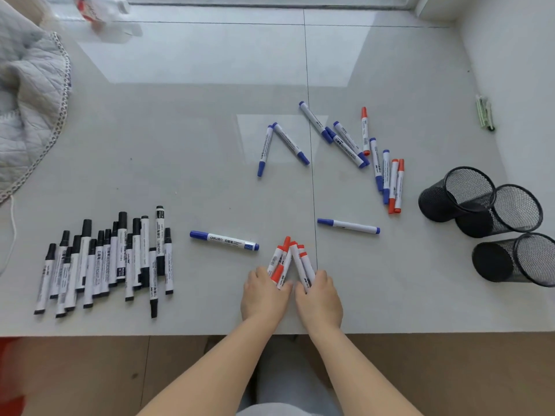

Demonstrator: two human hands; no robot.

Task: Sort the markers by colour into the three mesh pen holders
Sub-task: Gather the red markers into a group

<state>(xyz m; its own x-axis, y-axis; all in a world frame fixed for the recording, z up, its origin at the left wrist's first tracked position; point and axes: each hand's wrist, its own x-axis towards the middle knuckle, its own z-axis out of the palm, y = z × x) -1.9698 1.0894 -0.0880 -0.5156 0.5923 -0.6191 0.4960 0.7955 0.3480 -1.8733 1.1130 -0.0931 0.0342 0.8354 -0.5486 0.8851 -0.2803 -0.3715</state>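
Red markers [289, 262] are lying bunched near the table's [186, 145] front edge, caps fanning away from the person. Left hand [264, 297] is gripping the left part of the bunch, fingers curled around the barrels; right hand [319, 298] is gripping the right part likewise, and the two hands are sitting just beside each other. Blue markers [345, 142] are lying scattered across the centre and right of the tabletop, three further red ones [395, 184] mixed among them. Black markers [105, 259] are lying in a rough row toward the front-left corner. Three mesh pen holders [486, 205] are lying on their sides, clustered at the right edge. Open surface is showing between the hands and the holders. Quilted cloth [33, 94] is overhanging the left edge.
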